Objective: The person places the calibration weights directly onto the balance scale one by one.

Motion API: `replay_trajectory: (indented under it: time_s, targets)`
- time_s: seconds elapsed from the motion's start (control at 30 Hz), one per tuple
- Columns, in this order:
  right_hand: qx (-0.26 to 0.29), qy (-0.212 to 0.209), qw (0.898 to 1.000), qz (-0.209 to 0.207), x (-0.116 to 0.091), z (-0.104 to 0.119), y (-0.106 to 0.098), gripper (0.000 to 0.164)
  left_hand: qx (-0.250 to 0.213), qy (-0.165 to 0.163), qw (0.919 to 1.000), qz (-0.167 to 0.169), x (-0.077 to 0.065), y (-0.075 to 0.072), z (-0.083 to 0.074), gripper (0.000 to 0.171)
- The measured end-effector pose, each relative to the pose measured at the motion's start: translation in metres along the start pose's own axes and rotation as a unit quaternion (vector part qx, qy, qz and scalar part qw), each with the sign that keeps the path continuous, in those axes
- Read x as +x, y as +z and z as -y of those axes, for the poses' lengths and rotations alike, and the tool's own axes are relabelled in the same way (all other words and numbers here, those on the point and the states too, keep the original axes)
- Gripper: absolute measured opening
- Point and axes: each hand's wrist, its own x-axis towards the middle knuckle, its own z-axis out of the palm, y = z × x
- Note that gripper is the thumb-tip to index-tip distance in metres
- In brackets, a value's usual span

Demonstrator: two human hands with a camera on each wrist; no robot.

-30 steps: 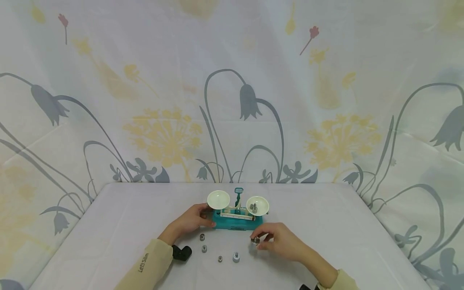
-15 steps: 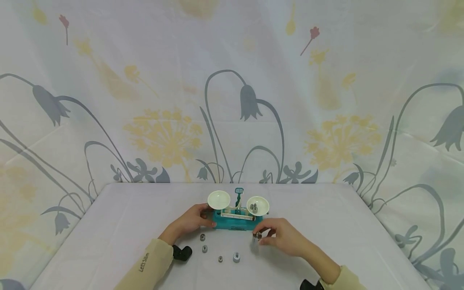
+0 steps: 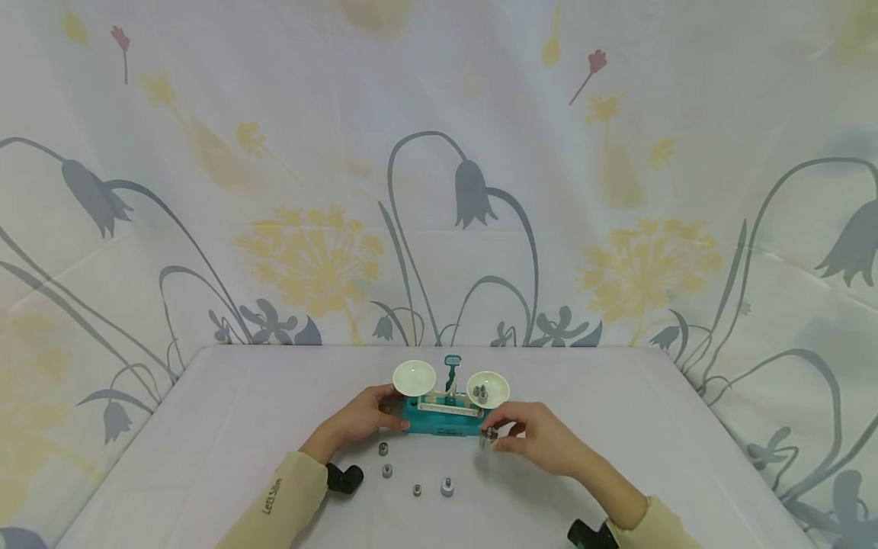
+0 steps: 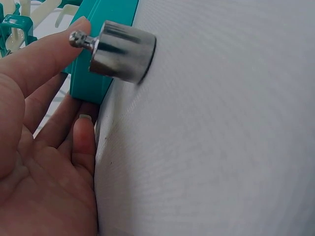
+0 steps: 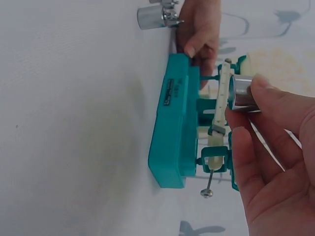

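A teal balance scale [image 3: 442, 422] with two white pans stands on the table. The left pan [image 3: 414, 378] holds nothing visible; small metal weights [image 3: 480, 393] sit in the right pan [image 3: 501, 390]. My left hand [image 3: 360, 415] grips the left end of the scale's base, thumb in front and fingers behind it. My right hand [image 3: 538, 440] pinches a shiny cylindrical weight [image 5: 242, 93] between thumb and fingers, raised in front of the base's right end. In the left wrist view a knobbed metal weight [image 4: 123, 51] stands close to the left hand.
Several loose weights stand in front of the scale, including a larger one [image 3: 448, 487], a small one [image 3: 417, 490] and two at the left [image 3: 383, 449]. White cloth covers the table [image 3: 583, 381]. Behind it hangs a flower-patterned curtain [image 3: 439, 252].
My right hand has risen and moved away from me toward the scale's right end, carrying the weight. The left hand has stayed on the base.
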Motion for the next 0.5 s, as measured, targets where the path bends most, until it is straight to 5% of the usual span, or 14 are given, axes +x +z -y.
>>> replay_trajectory:
  time_s: [0.5]
  targets:
    - [-0.019, 0.005, 0.999, -0.027, 0.005, 0.005, -0.012, 0.025, 0.016, 0.005, 0.9999, 0.004, 0.002, 0.000, 0.004, 0.064]
